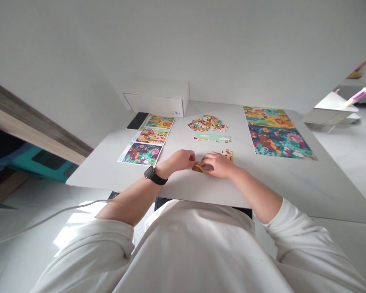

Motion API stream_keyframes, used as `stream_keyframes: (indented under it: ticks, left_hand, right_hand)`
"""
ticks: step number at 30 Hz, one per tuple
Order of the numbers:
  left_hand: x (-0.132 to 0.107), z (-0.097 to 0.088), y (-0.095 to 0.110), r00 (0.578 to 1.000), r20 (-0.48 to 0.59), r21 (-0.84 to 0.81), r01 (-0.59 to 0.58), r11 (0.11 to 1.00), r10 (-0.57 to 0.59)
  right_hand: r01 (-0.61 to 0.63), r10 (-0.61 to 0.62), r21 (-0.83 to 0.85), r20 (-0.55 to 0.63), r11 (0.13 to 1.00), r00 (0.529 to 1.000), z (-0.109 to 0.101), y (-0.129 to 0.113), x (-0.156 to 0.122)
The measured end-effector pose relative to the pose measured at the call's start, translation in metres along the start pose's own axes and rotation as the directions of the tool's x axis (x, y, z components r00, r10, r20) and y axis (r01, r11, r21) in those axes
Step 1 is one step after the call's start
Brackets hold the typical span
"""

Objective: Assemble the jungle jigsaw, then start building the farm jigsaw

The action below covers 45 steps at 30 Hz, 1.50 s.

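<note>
Head view, only one: I see a person in a white top at a pale table (280, 183), both hands low near the front edge. Left hand (184, 159), black watch (155, 176) on its wrist: fingers curled, tips drawn together beside a small brown-and-green puzzle piece (197, 168); can't tell if they're clamped on it. Right hand (217, 164): fingers bent, tips at the same piece from the other side, gap showing between thumb and fingers; firm pinch or light touch, can't tell. That piece lies between the two hands, partly hidden. Another patterned bit (227, 154) shows just beyond the right hand. Farther up, a pale-green joined strip (212, 138), then a loose heap of pieces (205, 123) behind it. Person's left: sheet with three printed pictures (144, 154), dark phone (137, 121) at its far corner, white box (154, 101) behind against the wall. Right: two-scene picture sheet (277, 140), well apart from the hands. Teal stool (38, 160) on the floor, left.
</note>
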State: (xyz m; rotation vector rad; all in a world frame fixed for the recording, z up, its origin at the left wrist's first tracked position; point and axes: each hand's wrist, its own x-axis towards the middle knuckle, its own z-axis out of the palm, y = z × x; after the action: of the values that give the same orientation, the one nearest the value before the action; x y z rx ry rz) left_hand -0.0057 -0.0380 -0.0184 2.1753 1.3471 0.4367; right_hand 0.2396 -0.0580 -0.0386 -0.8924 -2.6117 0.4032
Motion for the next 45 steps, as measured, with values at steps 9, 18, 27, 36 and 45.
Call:
stream_keyframes:
  ticks: [9, 18, 27, 36, 45]
  left_hand:
    - [0.002, -0.011, 0.003, 0.988, 0.149, 0.258, -0.001, 0.966, -0.038]
    - [0.066, -0.061, -0.012, 0.991, -0.122, 0.200, 0.073, 0.977, -0.049]
    - [0.143, -0.050, -0.052, 0.944, -0.275, 0.174, 0.235, 0.956, -0.182]
    - [0.160, -0.027, -0.071, 0.963, -0.229, 0.219, 0.190, 0.957, -0.139]
    - [0.163, -0.031, -0.071, 0.963, -0.208, 0.204, 0.213, 0.956, -0.170]
  right_hand:
    - [-0.045, 0.045, -0.069, -0.012, 0.997, 0.999, 0.002, -0.007, 0.000]
    - [-0.058, 0.057, -0.045, -0.024, 0.997, 0.998, 0.004, -0.009, 0.000]
    - [-0.152, 0.156, 0.048, -0.091, 0.987, 0.984, 0.000, 0.005, -0.003]
    - [-0.200, 0.236, 0.139, -0.335, 0.970, 0.912, -0.014, 0.033, -0.004]
    - [-0.233, 0.234, 0.046, -0.353, 0.971, 0.906, -0.025, 0.047, 0.005]
